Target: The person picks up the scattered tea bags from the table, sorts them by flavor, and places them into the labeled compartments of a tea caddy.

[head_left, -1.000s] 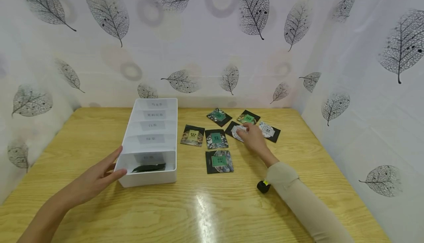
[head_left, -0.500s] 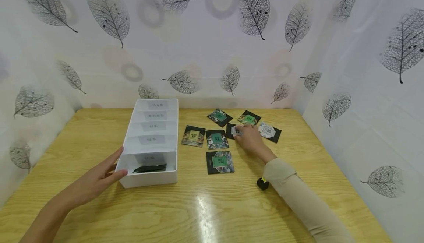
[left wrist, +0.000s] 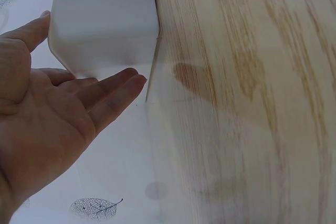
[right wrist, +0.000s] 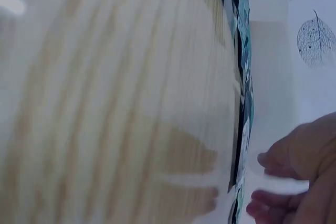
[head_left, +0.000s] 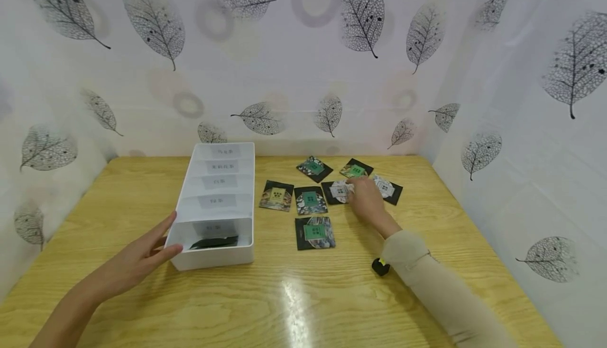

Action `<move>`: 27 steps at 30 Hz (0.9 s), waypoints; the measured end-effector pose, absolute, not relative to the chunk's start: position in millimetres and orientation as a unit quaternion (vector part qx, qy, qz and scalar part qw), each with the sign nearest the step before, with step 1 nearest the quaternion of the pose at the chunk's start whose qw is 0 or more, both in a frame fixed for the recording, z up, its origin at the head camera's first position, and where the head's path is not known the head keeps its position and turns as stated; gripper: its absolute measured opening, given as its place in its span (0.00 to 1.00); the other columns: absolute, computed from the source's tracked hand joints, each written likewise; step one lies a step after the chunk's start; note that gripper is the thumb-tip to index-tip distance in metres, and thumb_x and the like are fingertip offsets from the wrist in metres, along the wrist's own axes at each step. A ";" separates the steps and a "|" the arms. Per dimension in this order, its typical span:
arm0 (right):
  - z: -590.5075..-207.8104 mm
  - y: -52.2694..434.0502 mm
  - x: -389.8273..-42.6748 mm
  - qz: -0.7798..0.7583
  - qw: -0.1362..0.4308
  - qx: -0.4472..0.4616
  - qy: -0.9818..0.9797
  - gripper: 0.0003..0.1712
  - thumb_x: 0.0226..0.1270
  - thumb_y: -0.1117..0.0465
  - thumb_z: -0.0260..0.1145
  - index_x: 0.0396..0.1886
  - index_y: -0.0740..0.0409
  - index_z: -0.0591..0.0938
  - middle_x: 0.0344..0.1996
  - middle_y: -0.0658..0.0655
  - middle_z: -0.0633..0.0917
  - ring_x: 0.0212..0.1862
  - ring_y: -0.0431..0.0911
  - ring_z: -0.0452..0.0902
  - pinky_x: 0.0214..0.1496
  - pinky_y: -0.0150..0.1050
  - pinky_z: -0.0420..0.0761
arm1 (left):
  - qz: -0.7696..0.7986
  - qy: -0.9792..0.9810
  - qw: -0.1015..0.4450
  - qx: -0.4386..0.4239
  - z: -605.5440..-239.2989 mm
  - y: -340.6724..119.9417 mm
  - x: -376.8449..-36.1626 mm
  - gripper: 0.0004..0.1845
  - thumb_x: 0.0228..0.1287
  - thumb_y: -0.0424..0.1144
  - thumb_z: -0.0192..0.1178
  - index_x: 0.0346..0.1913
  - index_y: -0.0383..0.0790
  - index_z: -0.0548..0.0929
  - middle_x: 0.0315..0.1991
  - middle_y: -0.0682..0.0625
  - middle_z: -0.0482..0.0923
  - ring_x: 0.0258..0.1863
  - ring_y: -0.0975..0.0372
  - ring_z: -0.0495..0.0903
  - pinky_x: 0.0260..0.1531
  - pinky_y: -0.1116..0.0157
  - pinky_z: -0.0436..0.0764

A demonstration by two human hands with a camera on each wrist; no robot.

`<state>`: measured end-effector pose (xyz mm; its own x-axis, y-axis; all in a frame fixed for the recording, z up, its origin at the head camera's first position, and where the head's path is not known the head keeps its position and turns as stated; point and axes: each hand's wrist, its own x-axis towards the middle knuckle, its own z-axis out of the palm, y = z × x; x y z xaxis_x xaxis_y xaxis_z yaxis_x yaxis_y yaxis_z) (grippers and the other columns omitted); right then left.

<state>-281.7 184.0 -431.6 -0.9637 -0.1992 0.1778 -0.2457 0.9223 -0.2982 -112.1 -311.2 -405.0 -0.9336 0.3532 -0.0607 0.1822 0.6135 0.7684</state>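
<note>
A long white divided box (head_left: 213, 255) stands on the table at left, with a dark tea sachet (head_left: 214, 242) in its nearest compartment. My left hand (head_left: 125, 263) rests against the box's near left corner, thumb at the front rim, fingers along the side. In the left wrist view the straight fingers (left wrist: 113, 93) lie by the white wall. My right hand (head_left: 367, 200) is over the right end of a black tea sachet with a white label (head_left: 338, 192). In the right wrist view its thumb and fingers (right wrist: 283, 156) are apart, close to the sachets' edges.
Several more tea sachets lie around: a yellow-labelled one (head_left: 276, 195), green-labelled ones (head_left: 315, 233) and another white-labelled one (head_left: 386, 189). A small black object with a yellow bit (head_left: 380, 267) sits by the right sleeve. Leaf-printed curtain (head_left: 284, 63) encloses the table.
The right hand has shifted over the white-labelled sachet, first left and then back right, uncovering more of its label. That sachet now lies straighter. The left hand stays at the box.
</note>
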 end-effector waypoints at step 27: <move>-435.4 191.6 -290.0 0.264 0.023 0.025 -0.964 0.21 0.71 0.54 0.71 0.46 0.70 0.80 0.37 0.66 0.82 0.30 0.50 0.73 0.37 0.46 0.74 | 0.416 0.890 0.108 0.152 -407.6 -310.1 -112.8 0.43 0.83 0.43 0.53 0.83 0.33 0.38 0.80 0.27 0.43 0.68 0.30 0.66 0.52 0.57 0.80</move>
<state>-290.0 191.6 -435.4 -0.9977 -0.0359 0.0574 -0.0601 0.8589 -0.5086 -112.8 -310.1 -407.6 -0.9305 0.3600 -0.0669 0.1793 0.6074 0.7739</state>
